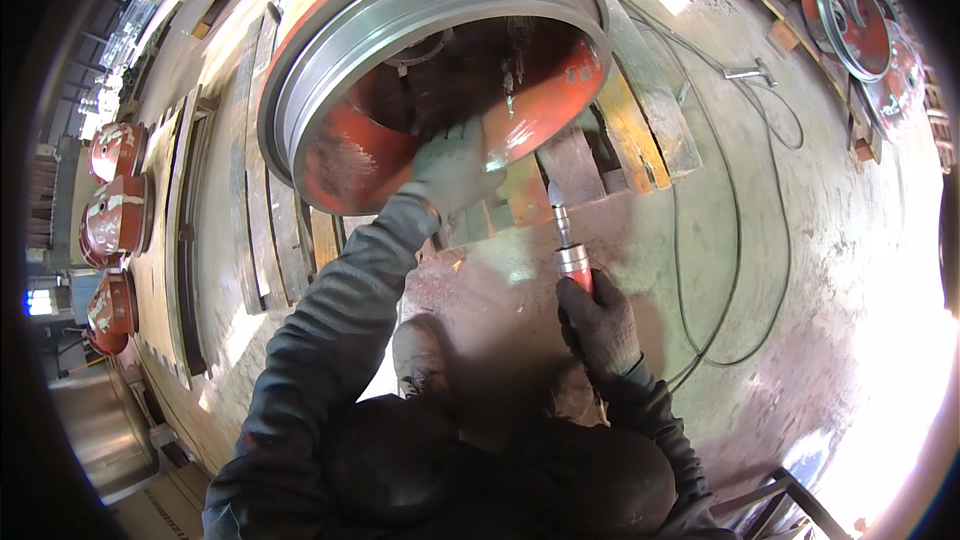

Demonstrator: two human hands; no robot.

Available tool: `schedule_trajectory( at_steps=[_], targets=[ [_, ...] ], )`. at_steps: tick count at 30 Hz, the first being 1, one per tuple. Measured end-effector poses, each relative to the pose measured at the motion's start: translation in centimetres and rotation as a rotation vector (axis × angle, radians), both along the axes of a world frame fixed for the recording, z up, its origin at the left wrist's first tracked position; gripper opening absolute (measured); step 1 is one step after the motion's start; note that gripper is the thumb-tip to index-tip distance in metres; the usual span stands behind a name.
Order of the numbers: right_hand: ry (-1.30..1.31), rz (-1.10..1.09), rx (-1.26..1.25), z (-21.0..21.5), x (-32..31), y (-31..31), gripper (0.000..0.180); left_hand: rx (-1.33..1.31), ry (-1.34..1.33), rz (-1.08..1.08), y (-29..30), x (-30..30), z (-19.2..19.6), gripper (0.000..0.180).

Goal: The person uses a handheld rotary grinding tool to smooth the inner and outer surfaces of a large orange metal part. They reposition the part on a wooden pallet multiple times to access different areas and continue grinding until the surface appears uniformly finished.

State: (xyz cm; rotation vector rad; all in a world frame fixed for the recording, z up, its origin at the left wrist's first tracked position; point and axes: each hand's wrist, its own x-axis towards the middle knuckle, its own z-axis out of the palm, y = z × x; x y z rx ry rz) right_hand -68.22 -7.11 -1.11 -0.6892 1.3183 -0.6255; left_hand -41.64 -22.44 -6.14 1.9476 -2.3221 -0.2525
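Note:
A large wheel rim (330,130), bare grey metal on its outer band and red-painted inside, rests tilted on a wooden pallet. My left hand (455,172), in a pale work glove, lies at its near edge and reaches into the opening. Its fingers are blurred and fade into the rim's dark inside, so their grip does not show. To the right of the rim, my right hand (603,320), in a grey glove, is wrapped around a die grinder (572,262) with a red and silver body. The pointed bit at the grinder's front end points up toward the pallet, apart from the rim.
Slatted wood of the pallet (640,130) extends beneath and beside the rim. Black hose (738,230) loops over the concrete floor at right. Several red parts (115,220) stand on another pallet at left; more rims (850,20) sit at far right. My shoes are just below the pallet.

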Motion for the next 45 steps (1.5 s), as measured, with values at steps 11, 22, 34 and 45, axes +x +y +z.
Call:
schedule_trajectory(
  at_steps=[11,22,34,45],
  targets=[
    [0.238,0.200,-0.129,0.6,0.5,-1.1,0.023,0.053,0.528,-0.087,11.0,-3.1,3.6,0.044],
    [0.184,0.369,-0.707,-0.1,1.0,0.6,0.032,0.886,1.618,0.273,14.7,-7.6,5.2,0.032],
    [-0.124,0.273,-0.263,3.7,-0.2,-0.2,0.020,0.785,1.404,0.086,12.2,-8.9,12.1,0.032],
    [-0.119,0.045,-0.216,2.4,-2.0,2.1,0.020,0.675,1.376,-0.248,12.3,-10.4,9.6,0.040]
  ],
)
